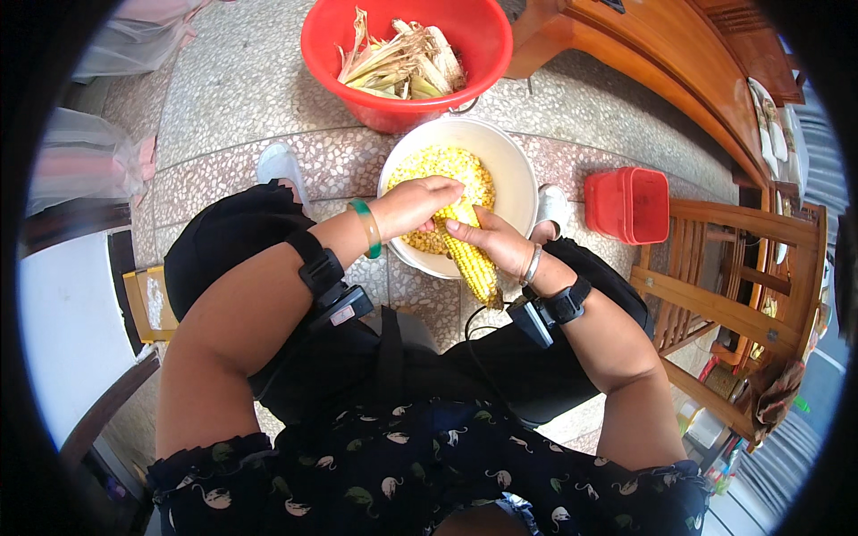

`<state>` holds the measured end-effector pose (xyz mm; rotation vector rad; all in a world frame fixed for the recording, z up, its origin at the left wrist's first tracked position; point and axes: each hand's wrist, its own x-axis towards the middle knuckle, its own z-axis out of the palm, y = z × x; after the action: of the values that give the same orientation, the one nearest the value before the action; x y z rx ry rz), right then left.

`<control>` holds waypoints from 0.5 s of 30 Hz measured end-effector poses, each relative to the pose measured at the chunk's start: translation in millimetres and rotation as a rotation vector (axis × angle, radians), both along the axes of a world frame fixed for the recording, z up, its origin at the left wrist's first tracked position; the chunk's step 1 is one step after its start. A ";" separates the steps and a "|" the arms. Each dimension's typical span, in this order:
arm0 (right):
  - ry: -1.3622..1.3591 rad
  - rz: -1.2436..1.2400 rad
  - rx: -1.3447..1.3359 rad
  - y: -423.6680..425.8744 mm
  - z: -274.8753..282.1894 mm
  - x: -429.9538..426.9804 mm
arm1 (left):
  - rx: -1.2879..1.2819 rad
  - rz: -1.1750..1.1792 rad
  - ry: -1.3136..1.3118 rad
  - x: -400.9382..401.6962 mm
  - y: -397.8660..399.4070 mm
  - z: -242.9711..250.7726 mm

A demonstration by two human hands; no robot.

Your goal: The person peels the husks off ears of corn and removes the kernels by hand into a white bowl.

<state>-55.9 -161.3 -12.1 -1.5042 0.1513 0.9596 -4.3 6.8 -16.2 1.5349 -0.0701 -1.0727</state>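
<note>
A yellow ear of corn [471,263] is held slantwise over the near rim of a white bucket [511,167], its dark-tipped end pointing towards me. My right hand [495,240] grips the cob from the right, thumb laid across the kernels. Around its far part my left hand [419,199] is closed, the thumb pressed near the upper end, which the fingers partly hide. Loose yellow kernels [439,162] cover the bottom of the bucket below both hands.
Beyond the bucket, a red basin [375,114] holds dry corn husks [395,63] and pale cobs. A small red square bin [627,208] stands right, beside a wooden chair [724,301]. Wooden furniture [643,53] fills the upper right. My feet in light shoes [280,164] flank the bucket.
</note>
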 end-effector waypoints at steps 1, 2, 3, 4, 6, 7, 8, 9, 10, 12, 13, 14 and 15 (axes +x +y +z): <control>0.008 0.006 -0.024 -1.6 -2.4 0.4 | -0.002 -0.003 0.001 -1.5 -0.9 -1.5; 0.016 0.011 -0.048 -3.1 -4.9 -0.2 | 0.002 -0.027 -0.050 -3.0 -1.9 -2.9; 0.017 0.010 -0.049 -3.6 -7.6 -1.5 | 0.007 -0.047 -0.100 -4.1 -2.9 -4.1; 0.008 -0.008 -0.063 -3.5 -10.5 -3.2 | -0.001 -0.049 -0.130 -4.5 -4.3 -8.8; 0.000 -0.025 -0.075 -1.9 -10.0 -3.9 | -0.014 -0.042 -0.170 -5.2 -5.2 -14.3; -0.006 -0.024 -0.090 -0.1 -6.4 -2.8 | -0.026 -0.033 -0.211 -5.4 -4.8 -17.8; -0.012 -0.023 -0.104 1.4 -4.4 -2.2 | -0.025 -0.031 -0.210 -5.4 -4.9 -27.0; -0.012 -0.020 -0.104 2.1 -5.0 -2.4 | -0.058 -0.013 -0.272 -4.7 -5.8 -33.3; -0.041 -0.006 -0.107 2.8 -6.4 -2.8 | -0.090 0.005 -0.334 -4.7 -5.7 -39.5; -0.070 0.009 -0.110 3.6 -9.5 -3.9 | -0.044 0.000 -0.321 -4.8 -5.1 -42.3; -0.096 0.038 -0.104 3.6 -11.3 -4.5 | 0.002 -0.008 -0.308 -4.2 -5.3 -38.9; -0.123 0.068 -0.099 3.6 -12.4 -4.9 | 0.002 -0.007 -0.307 -4.2 -5.3 -35.5; -0.122 0.068 -0.099 3.6 -12.3 -5.1 | 0.032 0.017 -0.196 -4.0 -5.1 -24.0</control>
<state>-61.0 -157.7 -24.4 -1.6634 0.0605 0.9222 -8.2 1.7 -40.2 1.6634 -0.1761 -0.9112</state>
